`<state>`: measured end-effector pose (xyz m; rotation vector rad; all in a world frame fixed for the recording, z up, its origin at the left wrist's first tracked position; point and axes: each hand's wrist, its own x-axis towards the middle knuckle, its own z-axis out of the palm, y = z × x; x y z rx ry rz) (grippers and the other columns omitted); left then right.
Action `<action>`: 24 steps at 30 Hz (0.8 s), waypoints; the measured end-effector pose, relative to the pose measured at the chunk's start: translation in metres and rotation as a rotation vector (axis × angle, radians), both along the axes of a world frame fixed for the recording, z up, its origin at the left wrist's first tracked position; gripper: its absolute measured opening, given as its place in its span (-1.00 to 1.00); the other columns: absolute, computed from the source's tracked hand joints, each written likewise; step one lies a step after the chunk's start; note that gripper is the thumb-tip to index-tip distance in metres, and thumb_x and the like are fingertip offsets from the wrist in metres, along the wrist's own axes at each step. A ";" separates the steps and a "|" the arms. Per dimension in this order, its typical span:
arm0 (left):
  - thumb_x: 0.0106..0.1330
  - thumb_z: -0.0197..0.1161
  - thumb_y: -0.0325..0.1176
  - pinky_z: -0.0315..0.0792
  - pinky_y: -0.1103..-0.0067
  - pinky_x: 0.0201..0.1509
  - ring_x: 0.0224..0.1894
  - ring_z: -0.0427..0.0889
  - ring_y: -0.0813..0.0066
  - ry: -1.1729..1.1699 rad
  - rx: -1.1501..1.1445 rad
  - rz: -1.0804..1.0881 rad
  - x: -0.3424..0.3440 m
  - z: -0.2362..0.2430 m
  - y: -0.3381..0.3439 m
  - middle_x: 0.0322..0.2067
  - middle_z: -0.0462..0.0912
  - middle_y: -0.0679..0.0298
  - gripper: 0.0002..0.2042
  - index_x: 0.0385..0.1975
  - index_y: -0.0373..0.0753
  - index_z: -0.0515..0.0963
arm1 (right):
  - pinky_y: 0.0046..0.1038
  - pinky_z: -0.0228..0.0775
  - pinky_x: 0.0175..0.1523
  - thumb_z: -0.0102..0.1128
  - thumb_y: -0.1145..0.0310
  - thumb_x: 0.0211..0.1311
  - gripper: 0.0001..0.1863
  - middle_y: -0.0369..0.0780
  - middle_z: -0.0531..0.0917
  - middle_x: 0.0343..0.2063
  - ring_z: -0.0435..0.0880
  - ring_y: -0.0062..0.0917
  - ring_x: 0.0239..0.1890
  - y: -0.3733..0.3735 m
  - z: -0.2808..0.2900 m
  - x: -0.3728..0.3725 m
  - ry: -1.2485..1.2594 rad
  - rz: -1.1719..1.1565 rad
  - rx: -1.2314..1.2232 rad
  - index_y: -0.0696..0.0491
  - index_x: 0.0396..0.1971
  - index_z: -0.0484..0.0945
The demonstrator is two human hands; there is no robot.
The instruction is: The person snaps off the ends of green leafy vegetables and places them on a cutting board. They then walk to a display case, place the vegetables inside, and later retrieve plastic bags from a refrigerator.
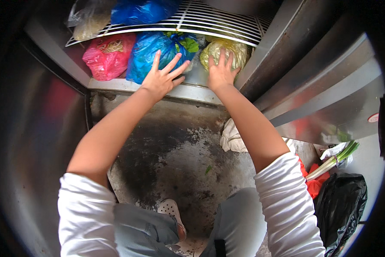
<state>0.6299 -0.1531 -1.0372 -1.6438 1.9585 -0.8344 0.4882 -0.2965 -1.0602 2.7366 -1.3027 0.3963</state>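
Both my arms reach forward into the bottom of a metal cabinet. My left hand (pixel 163 77), fingers spread, lies against the front of a blue plastic bag (pixel 142 55) with green leaves (pixel 189 44) poking from its top. My right hand (pixel 221 70) rests with its fingers apart on a yellowish see-through bag (pixel 239 53); what that bag contains I cannot make out. A pink plastic bag (pixel 109 58) with pale stringy stalks at its top sits left of the blue one. Neither hand grips anything.
Just above my hands runs a white wire shelf (pixel 209 26) holding another blue bag (pixel 143 10) and a clear bag (pixel 91 25). Metal doors stand open on both sides. At right lie spring onions (pixel 334 160), a black bag (pixel 341 205) and a whitish cloth (pixel 233 137) on the stained floor.
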 end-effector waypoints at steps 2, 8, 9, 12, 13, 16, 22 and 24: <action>0.13 0.17 -0.11 -0.19 -0.24 0.17 0.39 -0.46 0.14 0.227 0.058 0.394 -0.012 -0.015 -0.023 0.36 -0.41 0.40 -0.45 0.19 0.34 0.24 | 0.15 0.15 0.15 0.31 0.49 -0.18 -0.10 -0.12 -0.32 0.31 -0.20 0.10 0.31 -0.006 0.004 0.001 0.059 -0.076 0.191 -0.29 0.23 0.11; 0.11 0.20 -0.06 0.19 -0.18 0.06 0.36 -0.30 -0.03 0.157 -0.062 0.563 0.028 0.002 -0.039 0.35 -0.42 0.44 -0.36 0.22 0.42 0.11 | 0.02 0.37 0.06 0.25 0.52 -0.17 -0.06 -0.14 -0.42 0.32 -0.14 0.22 0.27 -0.024 -0.017 0.001 -0.045 -0.159 0.266 -0.39 0.24 0.02; 0.09 0.21 -0.05 0.29 -0.12 0.03 0.34 -0.23 -0.05 0.154 -0.118 0.579 0.039 0.007 -0.039 0.35 -0.39 0.40 -0.32 0.23 0.43 0.05 | -0.12 0.43 0.04 0.24 0.52 -0.16 -0.04 -0.10 -0.42 0.31 -0.07 0.24 0.24 -0.022 -0.013 0.002 -0.018 -0.181 0.283 -0.40 0.25 -0.03; 0.11 0.17 -0.02 0.36 -0.05 0.00 0.28 -0.01 -0.14 0.321 -0.222 0.712 0.072 0.030 -0.051 0.33 -0.13 0.28 -0.32 0.24 0.45 0.00 | -0.28 0.49 -0.02 0.24 0.52 -0.15 0.03 -0.04 -0.44 0.30 0.17 0.13 0.19 -0.026 -0.014 0.003 -0.047 -0.202 0.310 -0.38 0.29 -0.16; 0.13 0.12 0.02 0.35 0.09 0.08 0.24 0.08 -0.20 0.332 -0.271 0.663 0.084 0.037 -0.048 0.30 -0.01 0.20 -0.33 0.25 0.43 -0.02 | -0.31 0.50 -0.04 0.24 0.51 -0.15 0.05 -0.02 -0.44 0.30 0.25 0.07 0.14 -0.027 -0.008 0.003 -0.107 -0.224 0.387 -0.37 0.30 -0.20; 0.20 0.04 0.09 0.26 0.13 0.16 0.19 0.15 -0.27 0.294 -0.267 0.649 0.112 0.041 -0.040 0.25 0.03 -0.05 -0.37 0.26 0.42 -0.06 | -0.40 0.52 -0.14 0.22 0.55 -0.15 0.10 0.06 -0.46 0.28 0.49 -0.11 -0.06 -0.030 0.004 0.004 -0.233 -0.296 0.516 -0.32 0.32 -0.30; 0.23 0.01 0.10 0.24 0.14 0.18 0.25 0.03 -0.28 0.351 -0.343 0.590 0.125 0.023 -0.025 0.27 -0.03 -0.07 -0.39 0.25 0.52 -0.13 | -0.40 0.53 -0.20 0.11 0.66 -0.11 0.05 0.14 -0.42 0.27 0.61 -0.21 -0.21 -0.036 -0.004 0.009 -0.146 -0.313 0.383 -0.24 0.32 -0.30; 0.23 0.01 0.10 0.24 0.14 0.19 0.25 0.04 -0.27 0.340 -0.337 0.610 0.126 0.021 -0.029 0.27 -0.03 -0.08 -0.38 0.24 0.53 -0.13 | -0.36 0.51 -0.13 0.11 0.63 -0.10 -0.01 0.14 -0.32 0.27 0.58 -0.17 -0.17 -0.041 -0.009 0.011 -0.135 -0.303 0.331 -0.24 0.31 -0.21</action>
